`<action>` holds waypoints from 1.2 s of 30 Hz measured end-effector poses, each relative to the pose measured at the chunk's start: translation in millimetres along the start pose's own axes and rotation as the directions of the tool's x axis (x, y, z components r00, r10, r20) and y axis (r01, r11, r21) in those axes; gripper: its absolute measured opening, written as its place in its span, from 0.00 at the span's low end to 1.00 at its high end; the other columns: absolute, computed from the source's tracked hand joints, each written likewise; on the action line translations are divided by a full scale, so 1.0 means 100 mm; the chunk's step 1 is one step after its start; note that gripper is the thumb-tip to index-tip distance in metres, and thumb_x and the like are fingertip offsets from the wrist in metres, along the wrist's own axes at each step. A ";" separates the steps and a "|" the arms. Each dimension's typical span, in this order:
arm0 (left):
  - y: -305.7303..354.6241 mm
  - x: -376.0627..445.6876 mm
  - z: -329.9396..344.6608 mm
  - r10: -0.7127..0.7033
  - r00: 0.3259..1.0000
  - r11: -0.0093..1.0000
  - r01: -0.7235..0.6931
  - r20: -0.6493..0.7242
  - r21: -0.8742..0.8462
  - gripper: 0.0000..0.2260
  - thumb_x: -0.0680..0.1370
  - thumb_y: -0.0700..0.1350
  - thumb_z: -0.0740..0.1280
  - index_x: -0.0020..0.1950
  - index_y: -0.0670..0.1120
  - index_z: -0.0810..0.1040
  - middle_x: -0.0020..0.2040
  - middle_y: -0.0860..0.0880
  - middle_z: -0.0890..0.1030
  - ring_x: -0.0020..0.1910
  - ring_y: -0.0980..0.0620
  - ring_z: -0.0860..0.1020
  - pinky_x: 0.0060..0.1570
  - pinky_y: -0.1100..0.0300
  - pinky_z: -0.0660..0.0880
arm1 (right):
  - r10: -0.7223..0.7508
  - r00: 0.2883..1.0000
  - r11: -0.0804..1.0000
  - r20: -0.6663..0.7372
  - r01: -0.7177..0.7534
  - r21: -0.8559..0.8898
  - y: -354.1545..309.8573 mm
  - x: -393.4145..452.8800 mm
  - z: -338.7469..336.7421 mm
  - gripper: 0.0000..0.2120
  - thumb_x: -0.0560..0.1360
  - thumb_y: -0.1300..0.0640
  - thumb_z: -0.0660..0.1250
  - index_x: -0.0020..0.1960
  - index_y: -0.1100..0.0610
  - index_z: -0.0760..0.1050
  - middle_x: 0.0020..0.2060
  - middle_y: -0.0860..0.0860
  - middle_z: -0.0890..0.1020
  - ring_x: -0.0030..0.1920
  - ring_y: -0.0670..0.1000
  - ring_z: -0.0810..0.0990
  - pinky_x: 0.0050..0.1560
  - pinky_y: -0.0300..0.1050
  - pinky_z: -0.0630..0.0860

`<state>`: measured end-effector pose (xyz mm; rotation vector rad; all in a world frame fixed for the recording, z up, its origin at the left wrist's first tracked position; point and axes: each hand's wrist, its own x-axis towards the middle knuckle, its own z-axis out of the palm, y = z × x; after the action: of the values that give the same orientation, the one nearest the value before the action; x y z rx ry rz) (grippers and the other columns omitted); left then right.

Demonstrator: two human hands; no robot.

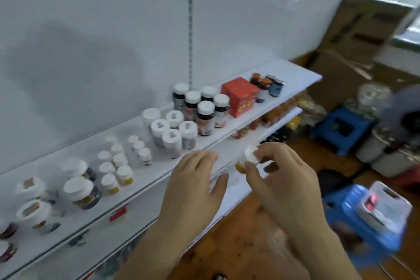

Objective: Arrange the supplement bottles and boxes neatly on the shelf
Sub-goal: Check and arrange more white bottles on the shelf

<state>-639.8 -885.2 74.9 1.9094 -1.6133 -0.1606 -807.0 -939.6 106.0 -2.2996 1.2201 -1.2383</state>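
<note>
No text can be read: the labels on the supplement bottles (pixel 205 118), the print on the red box (pixel 240 96) and the shelf's (pixel 227 137) front-edge tag (pixel 118 213) are blurred.

smooth white shelf (pixel 238 136), glossy plastic bottle caps (pixel 205 107), cardboard red box (pixel 241 96), blue plastic stool (pixel 341 127)

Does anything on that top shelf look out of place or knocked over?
Nothing looks toppled or spilled. The bottles stand upright in clusters on the shelf, and the red box sits between two bottle groups. The right hand holds one small white-capped bottle off the shelf.
</note>
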 end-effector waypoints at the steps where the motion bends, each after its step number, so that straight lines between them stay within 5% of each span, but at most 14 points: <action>1: 0.11 -0.01 0.09 0.048 0.999 0.999 -0.048 0.016 -0.016 0.18 0.79 0.57 0.64 0.63 0.48 0.78 0.61 0.54 0.79 0.63 0.54 0.73 0.63 0.57 0.72 | 0.026 0.999 0.999 -0.031 -0.027 -0.023 0.05 -0.10 -0.13 0.08 0.74 0.49 0.71 0.48 0.52 0.77 0.46 0.40 0.80 0.41 0.43 0.78 0.42 0.34 0.76; 4: 0.51 -0.04 0.35 0.177 0.981 0.983 -0.171 0.075 -0.072 0.17 0.79 0.56 0.63 0.62 0.49 0.78 0.61 0.54 0.79 0.62 0.55 0.73 0.63 0.60 0.70 | 0.137 0.984 0.985 -0.112 -0.147 -0.088 0.22 -0.41 -0.58 0.09 0.72 0.58 0.76 0.47 0.52 0.77 0.47 0.39 0.79 0.44 0.42 0.78 0.44 0.35 0.75; 9: 1.40 -0.12 0.89 0.384 0.911 0.920 -0.364 0.149 -0.147 0.16 0.78 0.54 0.66 0.63 0.49 0.78 0.61 0.54 0.79 0.63 0.54 0.74 0.65 0.58 0.70 | 0.263 0.923 0.933 -0.282 -0.317 -0.169 0.64 -0.91 -1.42 0.11 0.71 0.56 0.76 0.47 0.50 0.76 0.46 0.40 0.79 0.45 0.40 0.78 0.44 0.23 0.69; 17: 2.88 -0.38 2.06 0.576 0.794 0.815 -0.538 0.195 -0.216 0.16 0.76 0.52 0.70 0.61 0.48 0.79 0.59 0.52 0.80 0.61 0.53 0.75 0.63 0.63 0.67 | 0.354 0.812 0.813 -0.464 -0.512 -0.276 1.75 -1.70 -2.65 0.11 0.71 0.59 0.77 0.49 0.51 0.77 0.48 0.42 0.81 0.46 0.46 0.80 0.42 0.45 0.80; 26: 3.83 -0.26 3.24 0.578 0.734 0.815 -0.538 0.356 -0.215 0.17 0.74 0.50 0.73 0.61 0.46 0.80 0.58 0.50 0.81 0.60 0.51 0.78 0.60 0.62 0.70 | 0.510 0.697 0.679 -0.505 -0.686 -0.261 3.25 -2.08 -3.38 0.13 0.74 0.57 0.74 0.58 0.53 0.77 0.50 0.45 0.82 0.46 0.44 0.80 0.41 0.39 0.80; 36: 4.37 0.72 5.05 0.535 0.700 0.838 -0.512 0.473 -0.190 0.19 0.77 0.51 0.70 0.65 0.47 0.78 0.62 0.50 0.79 0.65 0.52 0.75 0.63 0.57 0.74 | 0.599 0.718 0.628 -0.354 -0.696 -0.349 5.45 -1.53 -3.41 0.17 0.75 0.58 0.72 0.63 0.57 0.79 0.53 0.50 0.80 0.51 0.48 0.80 0.46 0.36 0.79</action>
<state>-1230.5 -1167.5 -75.0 1.3449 -2.4288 -0.4887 -1418.7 -1103.7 -80.9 -1.6674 2.3763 -0.9722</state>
